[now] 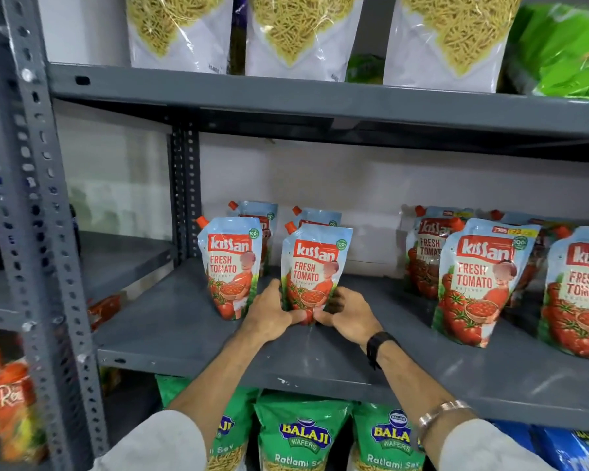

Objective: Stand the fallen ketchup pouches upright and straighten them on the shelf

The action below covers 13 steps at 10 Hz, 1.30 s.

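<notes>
Red and pale-blue Kissan ketchup pouches stand on the grey metal shelf [170, 334]. My left hand [269, 316] and my right hand [349, 317] clasp the base of one upright pouch [315, 263] from either side, thumbs meeting in front. Another pouch [230, 263] stands just to its left, and two more stand behind these [259, 212] [320, 215]. To the right, a group of upright pouches [476, 280] fills the shelf, one cut off by the frame edge [582, 294]. No pouch in view lies flat.
The shelf above [286, 96] carries clear bags of yellow noodle snack [296, 32] and a green packet [565, 45]. Below hang green Balaji wafer bags [300, 433]. A perforated steel upright [38, 212] stands at left, with orange packets [11, 402] beyond it.
</notes>
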### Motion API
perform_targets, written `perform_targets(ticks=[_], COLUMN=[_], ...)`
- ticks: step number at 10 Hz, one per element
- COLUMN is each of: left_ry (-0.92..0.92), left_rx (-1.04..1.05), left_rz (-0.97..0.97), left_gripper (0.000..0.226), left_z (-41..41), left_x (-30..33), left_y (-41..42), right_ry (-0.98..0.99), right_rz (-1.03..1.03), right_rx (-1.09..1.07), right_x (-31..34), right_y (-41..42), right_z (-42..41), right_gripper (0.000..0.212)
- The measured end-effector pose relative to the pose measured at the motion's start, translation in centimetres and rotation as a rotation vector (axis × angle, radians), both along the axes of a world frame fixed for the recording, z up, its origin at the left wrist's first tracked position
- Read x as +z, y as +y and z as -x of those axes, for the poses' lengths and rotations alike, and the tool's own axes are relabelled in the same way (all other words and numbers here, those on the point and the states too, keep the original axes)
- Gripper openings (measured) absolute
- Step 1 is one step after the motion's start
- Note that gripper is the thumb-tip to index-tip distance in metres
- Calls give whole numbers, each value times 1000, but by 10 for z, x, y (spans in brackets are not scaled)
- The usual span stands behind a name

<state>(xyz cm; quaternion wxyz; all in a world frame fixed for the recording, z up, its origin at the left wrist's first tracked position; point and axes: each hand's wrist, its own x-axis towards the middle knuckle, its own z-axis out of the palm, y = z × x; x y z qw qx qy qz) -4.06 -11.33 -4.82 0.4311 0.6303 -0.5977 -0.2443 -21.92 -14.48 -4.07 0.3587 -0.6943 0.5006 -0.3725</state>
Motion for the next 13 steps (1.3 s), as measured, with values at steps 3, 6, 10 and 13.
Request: perform_targets(ticks=[3, 6, 10, 13], left_ry=[-103, 4, -100, -319], left_rx=[340, 179, 203, 292], left_rz=[176, -34, -5, 41], left_gripper=[34, 94, 73, 49], left_z=[-76, -126, -122, -105], left_x=[6, 2, -3, -10], left_y=[78, 49, 33, 62], right_ry=[59, 113, 107, 59], right_rz=[180, 158, 216, 198], right_rx=[-45, -68, -168, -132], right_x=[12, 0, -7, -9], right_y=[65, 44, 33, 52], right_z=[-36, -139, -142, -125], right_gripper=[30, 43, 29, 19])
